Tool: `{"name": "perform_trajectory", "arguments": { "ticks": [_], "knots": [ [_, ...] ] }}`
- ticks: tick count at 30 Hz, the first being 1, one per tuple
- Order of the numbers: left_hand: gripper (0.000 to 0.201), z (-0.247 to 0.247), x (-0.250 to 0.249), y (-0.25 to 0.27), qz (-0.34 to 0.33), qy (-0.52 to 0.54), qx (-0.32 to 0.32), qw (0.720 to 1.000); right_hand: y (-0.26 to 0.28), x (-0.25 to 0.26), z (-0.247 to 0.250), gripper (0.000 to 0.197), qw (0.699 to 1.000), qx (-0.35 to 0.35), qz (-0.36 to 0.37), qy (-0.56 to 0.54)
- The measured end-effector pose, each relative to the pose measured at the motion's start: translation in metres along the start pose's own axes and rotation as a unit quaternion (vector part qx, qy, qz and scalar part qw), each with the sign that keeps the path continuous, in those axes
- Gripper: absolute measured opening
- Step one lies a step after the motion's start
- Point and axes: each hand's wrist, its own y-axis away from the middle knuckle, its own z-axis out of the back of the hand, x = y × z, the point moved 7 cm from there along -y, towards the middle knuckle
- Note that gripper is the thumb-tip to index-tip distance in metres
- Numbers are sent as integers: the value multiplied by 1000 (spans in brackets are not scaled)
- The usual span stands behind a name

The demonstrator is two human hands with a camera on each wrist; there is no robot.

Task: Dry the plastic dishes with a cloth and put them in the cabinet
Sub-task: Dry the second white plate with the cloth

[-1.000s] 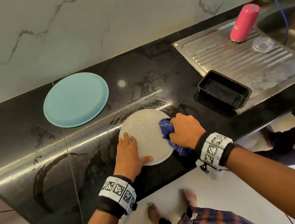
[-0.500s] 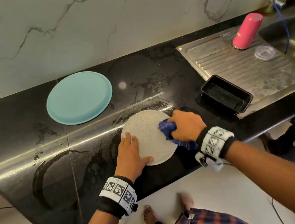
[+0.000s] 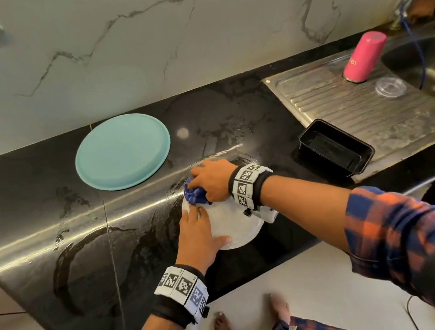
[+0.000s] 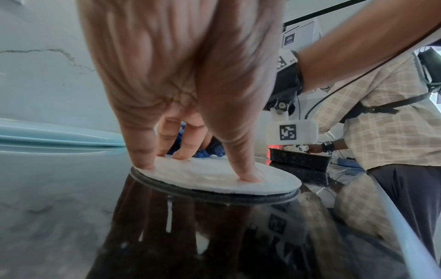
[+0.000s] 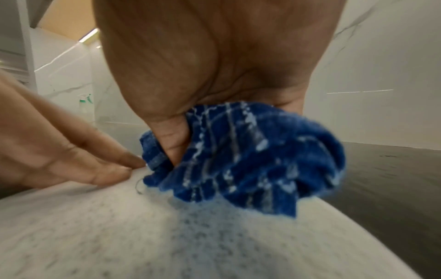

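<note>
A white speckled plastic plate (image 3: 234,224) (image 4: 214,179) (image 5: 143,236) lies face down on the black counter (image 3: 39,214) near its front edge. My left hand (image 3: 200,235) (image 4: 190,94) presses straight fingers down on the plate's left side. My right hand (image 3: 212,179) (image 5: 214,66) grips a bunched blue checked cloth (image 3: 196,193) (image 5: 250,160) and holds it on the plate's far edge. A teal plate (image 3: 123,151) (image 4: 47,132) lies upside down further back on the left.
A black rectangular tray (image 3: 336,147) sits at the edge of the steel drainboard (image 3: 396,110), with a pink bottle (image 3: 363,56) and a clear lid (image 3: 390,87) behind it. Another person's hand (image 3: 423,6) is at the sink tap. Water streaks the counter.
My right hand has moved the cloth from the plate's right side to its far left edge. The left hand stays pressed on the plate.
</note>
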Motion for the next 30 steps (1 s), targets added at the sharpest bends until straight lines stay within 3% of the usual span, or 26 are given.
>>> {"name": "perform_trajectory", "arguments": {
  "ticks": [3, 9, 13, 18, 22, 26, 30],
  "knots": [
    [107, -2, 2, 0, 6, -1, 11, 1000, 9, -11, 3, 50, 999, -9, -33, -17],
    [105, -7, 1, 2, 1, -8, 31, 999, 79, -71, -18, 35, 971, -17, -189, -144],
    [106, -8, 1, 0, 0, -14, 37, 999, 130, -59, -58, 42, 953, -30, -250, -167],
    [108, -8, 1, 0, -19, -28, 29, 999, 176, -23, -78, 31, 954, -2, -237, -185],
    [105, -9, 1, 9, -42, -21, 18, 999, 186, -35, -69, 24, 945, -11, -227, -235],
    [99, -22, -8, 43, -81, -52, 42, 994, 190, -57, -59, 29, 932, -66, -256, -247],
    [117, -47, -18, 78, -139, -124, 20, 982, 193, -68, -56, 42, 923, -86, -269, -263]
  ]
}}
